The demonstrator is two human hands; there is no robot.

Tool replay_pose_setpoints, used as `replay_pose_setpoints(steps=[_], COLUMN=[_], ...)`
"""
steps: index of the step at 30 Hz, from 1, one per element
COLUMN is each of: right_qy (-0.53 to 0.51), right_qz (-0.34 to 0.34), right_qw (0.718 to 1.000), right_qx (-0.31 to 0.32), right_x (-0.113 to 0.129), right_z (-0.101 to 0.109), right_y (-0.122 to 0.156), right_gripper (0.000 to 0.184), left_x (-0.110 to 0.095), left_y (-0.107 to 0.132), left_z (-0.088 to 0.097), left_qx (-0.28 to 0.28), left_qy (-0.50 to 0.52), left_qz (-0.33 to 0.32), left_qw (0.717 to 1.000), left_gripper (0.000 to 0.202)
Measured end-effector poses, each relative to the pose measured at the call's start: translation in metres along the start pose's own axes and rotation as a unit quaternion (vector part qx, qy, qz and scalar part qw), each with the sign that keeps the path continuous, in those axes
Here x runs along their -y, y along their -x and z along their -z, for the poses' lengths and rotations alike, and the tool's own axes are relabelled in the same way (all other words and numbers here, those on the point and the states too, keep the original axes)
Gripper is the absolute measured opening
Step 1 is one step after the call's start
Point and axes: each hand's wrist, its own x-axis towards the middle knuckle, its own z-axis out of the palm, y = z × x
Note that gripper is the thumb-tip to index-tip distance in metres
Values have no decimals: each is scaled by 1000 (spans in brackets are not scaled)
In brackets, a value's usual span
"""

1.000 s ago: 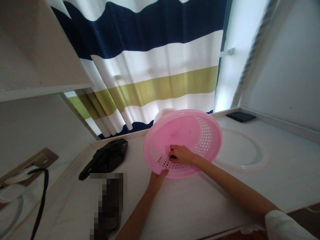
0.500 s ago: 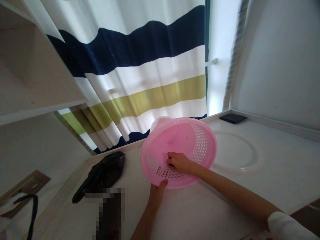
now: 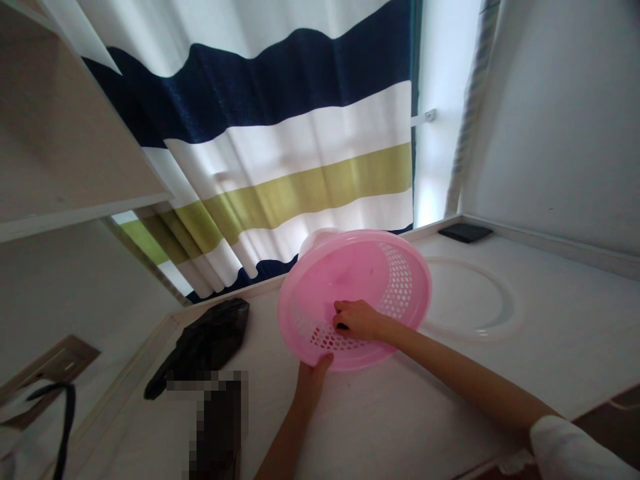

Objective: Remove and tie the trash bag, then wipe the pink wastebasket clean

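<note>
A pink plastic basket [image 3: 340, 280] with rows of holes in its wall is tilted so that its inside faces me. My left hand [image 3: 314, 373] grips its near rim, thumb over the edge and the other fingers hidden beneath. Inside the basket is my right hand [image 3: 357, 320], its fingers curled closed near the perforated lower wall. Something small and dark shows at those curled fingers, but I cannot make out whether it is an object or shadow. Behind the basket, part of a whitish rounded thing [image 3: 320, 239] shows.
On the white tabletop [image 3: 390, 420], a translucent round lid or dish [image 3: 480, 300] lies right of the basket. A flat black item [image 3: 465, 232] rests in the far right corner. A crumpled black plastic bag [image 3: 210, 340] lies left, near a wall socket [image 3: 55, 373]. A striped curtain [image 3: 280, 153] hangs behind.
The whole view has shifted slightly, with the basket and both hands a little higher in the picture. Both hands keep nearly the same places on and in the basket.
</note>
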Motion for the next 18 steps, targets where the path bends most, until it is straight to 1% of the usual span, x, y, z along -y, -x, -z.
replay_pose_setpoints(steps=[5, 13, 18], right_qy=[32, 45, 61], right_qz=[-2, 7, -11], right_qw=[999, 999, 998], right_qx=[-6, -12, -27], right_x=[3, 4, -2], right_z=[-3, -6, 2], right_y=[-1, -3, -3], right_gripper=[25, 28, 26], left_x=[-2, -4, -6], left_y=[0, 2, 2], left_z=[1, -2, -3], left_qx=[16, 4, 6], left_qy=[-2, -3, 16], left_qz=[-2, 6, -2], left_qw=[1000, 1000, 1000], left_gripper=[47, 45, 50])
